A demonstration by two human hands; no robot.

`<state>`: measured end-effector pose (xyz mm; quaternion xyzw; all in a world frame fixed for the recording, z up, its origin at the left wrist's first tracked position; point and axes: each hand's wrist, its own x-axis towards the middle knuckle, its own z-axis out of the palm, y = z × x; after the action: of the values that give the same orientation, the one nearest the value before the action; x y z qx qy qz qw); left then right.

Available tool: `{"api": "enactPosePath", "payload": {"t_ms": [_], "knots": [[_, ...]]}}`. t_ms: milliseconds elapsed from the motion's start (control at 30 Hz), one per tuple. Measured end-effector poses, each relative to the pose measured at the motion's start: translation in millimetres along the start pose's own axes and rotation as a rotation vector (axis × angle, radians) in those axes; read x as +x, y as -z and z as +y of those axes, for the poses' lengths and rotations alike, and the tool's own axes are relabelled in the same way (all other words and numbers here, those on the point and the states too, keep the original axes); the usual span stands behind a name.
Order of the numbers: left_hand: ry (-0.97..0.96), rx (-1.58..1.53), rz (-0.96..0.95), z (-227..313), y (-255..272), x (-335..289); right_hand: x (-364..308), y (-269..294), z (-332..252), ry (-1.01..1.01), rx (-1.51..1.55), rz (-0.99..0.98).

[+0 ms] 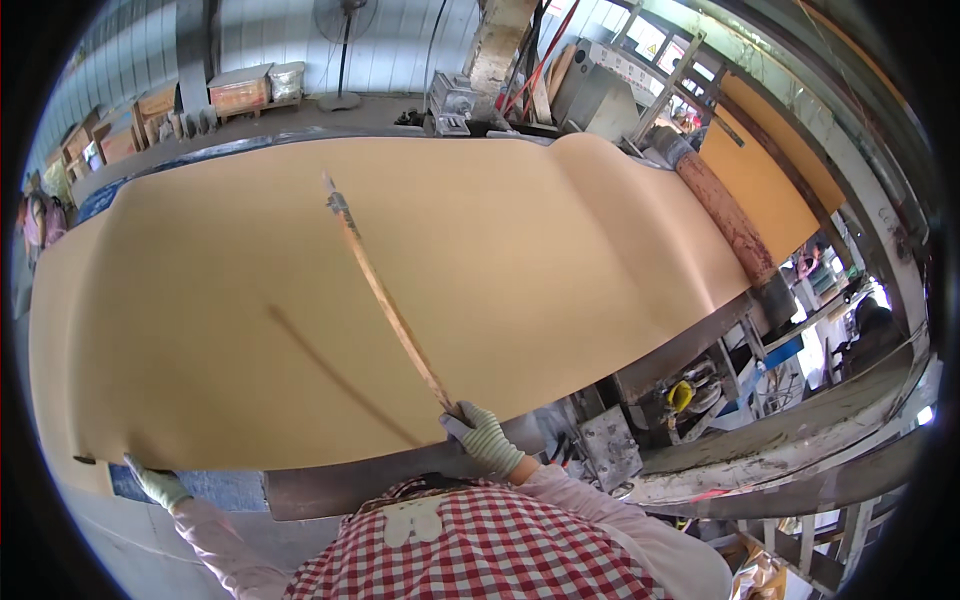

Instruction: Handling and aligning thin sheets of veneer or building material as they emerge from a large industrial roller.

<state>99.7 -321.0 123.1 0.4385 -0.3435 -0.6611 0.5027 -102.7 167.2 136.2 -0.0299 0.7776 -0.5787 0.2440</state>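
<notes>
The right grip (487, 438), in a striped work glove, is closed around the near end of a long wooden stick (390, 305). The stick slants forward and to the left from that grip, ending in a dark-bound metal tip (333, 195). Its shadow (330, 360) falls to the left, apart from it, which suggests the stick is raised over the sheet rather than lying on it.

The wide tan sheet (500, 250) spreads ahead of both grips, rising in a soft hump forward and to the right of the right grip. Beyond that hump, farther right, stands a worn reddish roller (730, 210).

The left grip (158, 483), also gloved, is at the near edge of the sheet, well to the left of the right one. Its fingers reach that edge, but I cannot tell whether they pinch it or only rest there. A blue tabletop (215, 490) shows just to the right of the left grip, below the edge.

The step in hand looks like working the sheet with the stick while the left grip minds the edge. The next move probably calls for steady control of the far tip.
</notes>
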Motion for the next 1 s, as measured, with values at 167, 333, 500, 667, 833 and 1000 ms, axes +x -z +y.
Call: {"api": "enactPosePath", "payload": {"t_ms": [167, 333, 500, 667, 833, 1000], "knots": [[0.480, -0.160, -0.524, -113, -39, -181, -1, -11, 11, -0.032, 0.086, 0.078], [0.620, -0.055, -0.455, -173, -27, -136, 13, 9, -20, 0.035, 0.169, 0.189], [0.525, -0.146, -0.418, -118, -16, -91, 64, 86, -7, 0.045, -0.193, 0.372], [0.669, -0.416, -0.428, -144, -85, -221, 161, 163, -41, 0.024, -0.553, 0.485], [1.115, -0.214, -0.397, -193, -79, -234, 319, 230, -62, 0.059, -1.114, 0.588], [0.608, -0.028, -0.202, -175, -52, -187, 473, 217, -120, 0.102, -1.143, 0.488]]}}
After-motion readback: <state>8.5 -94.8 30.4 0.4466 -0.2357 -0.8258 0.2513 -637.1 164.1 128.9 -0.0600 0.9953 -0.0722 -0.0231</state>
